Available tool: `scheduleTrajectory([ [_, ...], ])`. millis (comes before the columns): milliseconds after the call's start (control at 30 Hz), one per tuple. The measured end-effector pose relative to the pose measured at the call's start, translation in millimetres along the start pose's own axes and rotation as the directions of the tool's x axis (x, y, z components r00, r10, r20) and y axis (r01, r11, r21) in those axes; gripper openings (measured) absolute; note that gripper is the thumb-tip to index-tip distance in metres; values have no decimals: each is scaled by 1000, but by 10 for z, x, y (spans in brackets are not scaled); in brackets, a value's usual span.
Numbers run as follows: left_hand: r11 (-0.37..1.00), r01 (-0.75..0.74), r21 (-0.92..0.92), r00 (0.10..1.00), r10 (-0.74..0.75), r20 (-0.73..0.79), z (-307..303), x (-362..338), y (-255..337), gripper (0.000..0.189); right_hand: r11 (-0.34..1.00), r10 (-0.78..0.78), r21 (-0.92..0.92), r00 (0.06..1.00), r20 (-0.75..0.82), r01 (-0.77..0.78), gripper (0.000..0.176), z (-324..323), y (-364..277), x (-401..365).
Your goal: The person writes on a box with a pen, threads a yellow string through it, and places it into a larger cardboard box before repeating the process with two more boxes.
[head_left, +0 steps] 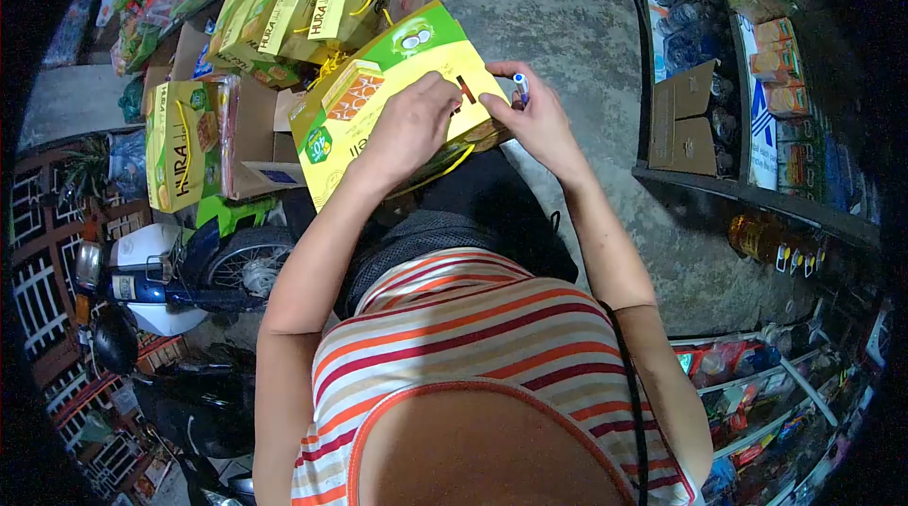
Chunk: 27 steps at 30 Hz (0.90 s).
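Here, left hand (411, 128) loose atop yellow box (364, 95), right hand (541, 120) tight around marker (520, 85)

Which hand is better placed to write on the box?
Right, likely: the right hand holds a blue-and-white marker pen at the green and yellow cardboard box; the left hand rests on it.

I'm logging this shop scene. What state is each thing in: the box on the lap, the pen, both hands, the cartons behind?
Green and yellow box: closed, tilted, lying on the lap.
Marker: gripped upright; cap on or off, cannot tell.
Left hand: fingers curled, resting on the box.
Right hand: shut on the marker.
Cardboard carton: open, flaps spread.
Stacked boxes: closed, leaning in a row.
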<state>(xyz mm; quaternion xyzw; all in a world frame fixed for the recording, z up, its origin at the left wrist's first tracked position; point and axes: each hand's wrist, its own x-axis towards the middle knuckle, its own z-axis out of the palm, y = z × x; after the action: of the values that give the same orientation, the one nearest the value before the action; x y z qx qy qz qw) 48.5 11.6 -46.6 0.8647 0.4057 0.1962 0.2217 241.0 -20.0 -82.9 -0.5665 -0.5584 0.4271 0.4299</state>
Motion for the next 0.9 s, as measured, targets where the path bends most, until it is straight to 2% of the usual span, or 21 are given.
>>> scheduleTrajectory([
  [33,1000,2,-1,1000,-2,2,0,1,14,10,1000,12,-10,1000,3,-12,37,0,-14,-3],
  [100,965,-114,235,992,96,88,6,-6,67,15,999,44,-2,999,16,-44,37,-2,-27,-15],
  [133,965,-113,236,992,95,87,27,-1,86,15,997,71,5,997,26,-71,37,-2,-28,-11],
  [200,906,-202,373,972,140,186,78,-3,122,19,998,54,10,998,10,-54,37,27,-2,-16],
  [300,846,-247,473,964,165,208,181,6,133,19,1000,23,21,999,-24,-22,37,84,92,-9],
  [367,852,-236,466,967,161,196,199,22,148,16,1000,7,25,999,-39,-6,37,81,114,-7],
  [433,859,-220,462,972,153,179,172,17,118,13,996,82,26,996,-23,-81,35,74,93,-6],
  [500,987,-38,155,997,27,67,77,17,19,18,996,68,54,997,-39,-65,34,68,79,2],
  [533,998,57,4,998,-57,-19,49,2,3,16,995,65,83,996,-55,-60,33,61,85,-8],
  [567,998,57,0,998,-57,-13,10,-19,-22,16,994,72,84,996,-57,-67,33,56,104,-16],
  [633,975,182,-124,983,-180,32,-75,-40,-49,16,991,92,103,995,-40,-88,31,47,130,6],
  [667,979,169,-115,985,-171,-7,-63,-46,-52,14,991,91,103,995,-36,-87,31,45,116,5],
  [800,970,186,-159,982,-189,0,-42,-27,-34,13,992,100,82,994,-33,-97,32,38,72,13],
  [900,985,122,-118,992,-122,3,-20,-28,-38,13,992,104,81,994,-30,-101,32,44,93,5],
])
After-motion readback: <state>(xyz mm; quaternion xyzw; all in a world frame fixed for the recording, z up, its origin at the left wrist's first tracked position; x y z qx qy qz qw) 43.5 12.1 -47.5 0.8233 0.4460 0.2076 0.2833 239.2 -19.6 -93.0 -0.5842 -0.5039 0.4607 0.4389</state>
